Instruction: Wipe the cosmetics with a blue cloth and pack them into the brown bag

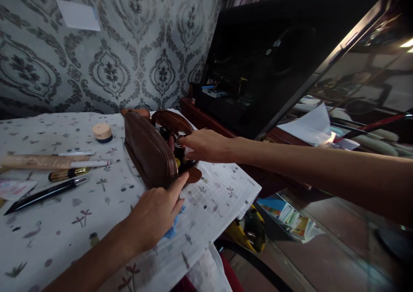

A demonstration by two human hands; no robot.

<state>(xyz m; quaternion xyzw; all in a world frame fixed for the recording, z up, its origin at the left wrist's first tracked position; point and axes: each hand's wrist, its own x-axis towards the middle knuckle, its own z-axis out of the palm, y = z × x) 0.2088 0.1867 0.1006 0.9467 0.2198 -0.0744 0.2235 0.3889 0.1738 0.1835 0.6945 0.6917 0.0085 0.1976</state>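
Observation:
A brown leather pouch (146,152) stands open on the table with small dark bottles and tubes inside. My left hand (156,212) rests against the pouch's near end, thumb up along its edge and fingers curled under, steadying it. My right hand (201,144) reaches in from the right with its fingertips inside the pouch's opening, closed around a small item I cannot make out.
A patterned tablecloth (64,236) covers the table. At the left lie a round cream jar (102,132), a white pen (90,163), a gold-capped tube (66,174) and a black pen (48,193). A black TV (274,59) stands on a wooden stand to the right. Below lies a yellow object (250,229).

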